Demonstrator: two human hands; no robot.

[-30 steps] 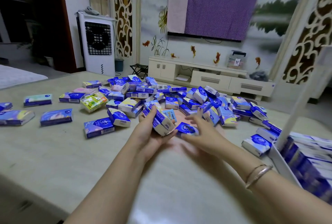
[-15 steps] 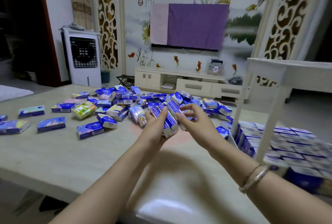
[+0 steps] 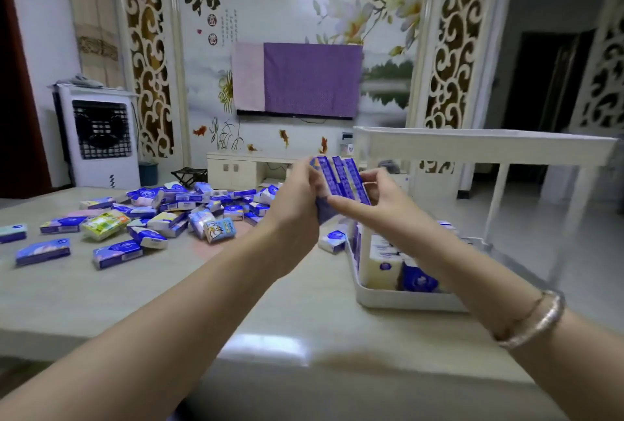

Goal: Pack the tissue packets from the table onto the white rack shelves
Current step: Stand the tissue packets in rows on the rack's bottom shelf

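Two hands (image 3: 297,204), three held packets (image 3: 341,177), one white rack (image 3: 472,147)

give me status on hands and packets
Both hands, left and right, grip a packet stack. Held above table, beside rack. Path clear.

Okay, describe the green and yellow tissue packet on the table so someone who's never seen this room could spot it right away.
Start at the beige table and find the scattered pile of tissue packets on its left half. At the pile's left edge, lying flat, is the green and yellow packet. Nearly every neighbour is blue or purple and white; it alone is bright green and yellow.
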